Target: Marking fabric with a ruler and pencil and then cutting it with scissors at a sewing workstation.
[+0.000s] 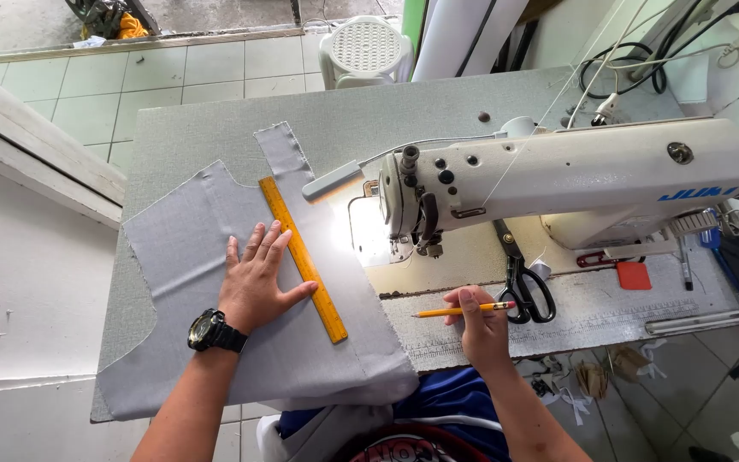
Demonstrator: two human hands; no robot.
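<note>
The left hand (254, 282) lies open and flat on the grey cloth (207, 257), touching the ruler (303, 258) laid across it. The right hand (481, 329) grips a pencil (464, 310) off to the right, near the scissors (525, 287). No drawn line shows on the cloth, so marking seems not yet done.

Both forearms bare, no sleeves in view. Left hand (254, 282) has a chunky black digital wristwatch (213, 331): round case, dark dial, wide black strap round the wrist. Right hand (481, 329) has no rings or bands, nails short. Lower edge shows blue shorts (451, 398) with white side stripe, plus a shirt hem with red-and-white print.
</note>
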